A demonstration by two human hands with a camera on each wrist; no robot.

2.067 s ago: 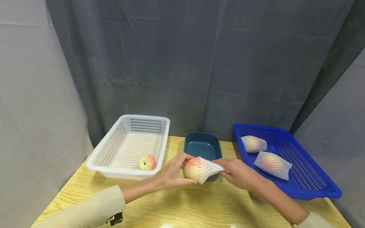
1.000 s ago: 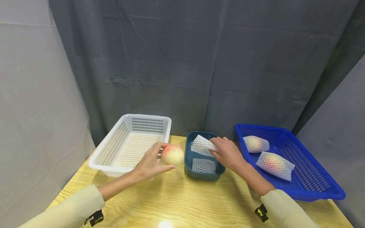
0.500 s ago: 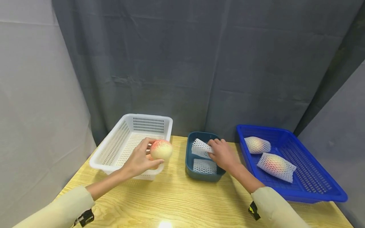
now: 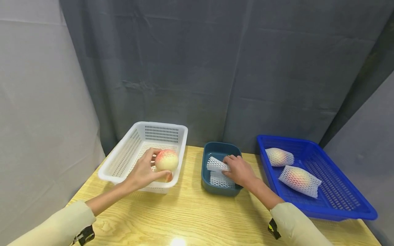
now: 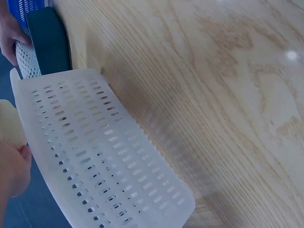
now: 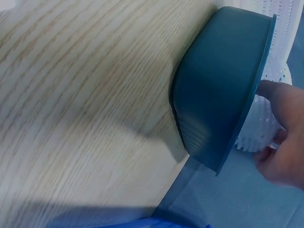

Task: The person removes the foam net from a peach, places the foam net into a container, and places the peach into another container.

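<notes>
My left hand [image 4: 144, 172] grips a bare peach [image 4: 166, 160], pale yellow with a red blush, over the near right part of the white basket [image 4: 106, 173]. Behind it, a second peach [image 4: 169, 177] in the basket is mostly hidden. In the left wrist view the held peach [image 5: 10, 124] shows beside the basket's rim. My right hand [image 4: 241, 172] pinches a white foam net sleeve [image 4: 217, 164] inside the teal bin [image 4: 219, 190]. Another foam net sleeve [image 4: 221, 180] lies flat on the bin's floor below it. The right wrist view shows the pinched sleeve [image 6: 256, 124] past the bin's rim.
To the right stands a blue basket [image 4: 335, 184] with two net-wrapped peaches, one farther back [image 4: 278, 157] and one nearer [image 4: 300, 180]. All three containers stand on a wooden table [image 4: 184, 218]. A grey curtain [image 4: 172, 68] hangs close behind them.
The net sleeve has come off the peach. My left hand has carried the peach left over the white basket, while my right hand has brought the sleeve into the teal bin and lowered it.
</notes>
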